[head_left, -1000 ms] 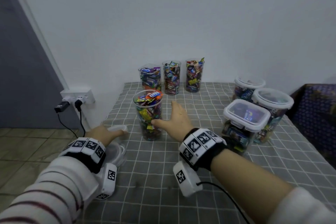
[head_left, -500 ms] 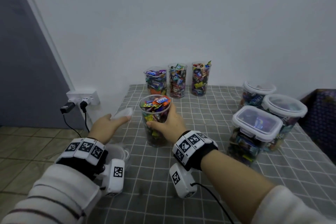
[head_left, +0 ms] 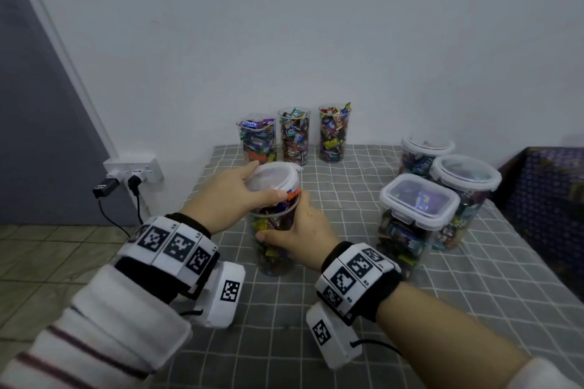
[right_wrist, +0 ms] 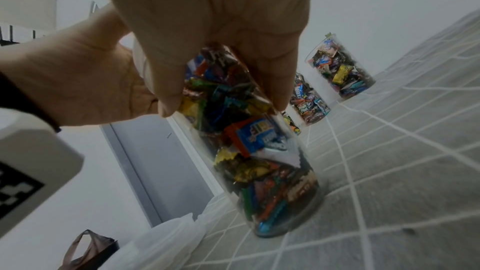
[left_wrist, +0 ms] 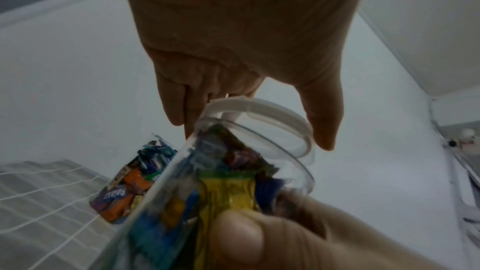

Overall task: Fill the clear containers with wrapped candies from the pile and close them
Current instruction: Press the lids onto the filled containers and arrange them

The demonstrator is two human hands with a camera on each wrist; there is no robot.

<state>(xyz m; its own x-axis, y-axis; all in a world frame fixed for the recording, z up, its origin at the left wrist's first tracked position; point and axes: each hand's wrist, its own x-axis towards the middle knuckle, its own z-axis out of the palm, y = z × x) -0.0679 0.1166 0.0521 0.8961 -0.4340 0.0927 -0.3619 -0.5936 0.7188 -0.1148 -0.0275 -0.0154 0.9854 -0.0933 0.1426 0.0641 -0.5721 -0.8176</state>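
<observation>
While the right hand (head_left: 303, 230) grips the candy-filled cylinder (head_left: 275, 249) at frame centre, the left hand (head_left: 227, 199) pinches a white lid (head_left: 273, 178) tilted over its rim; next, seat it level and press.

The tablecloth (head_left: 363, 309) was grey with a white grid. The lid (head_left: 273, 175) was translucent white over a clear tumbler (head_left: 275, 249) of multicoloured candies: yellow, blue, orange, green. The sleeve (head_left: 79, 347) was white with dark, possibly maroon, stripes. The wristbands (head_left: 172, 243) carried black-and-white square markers.
</observation>
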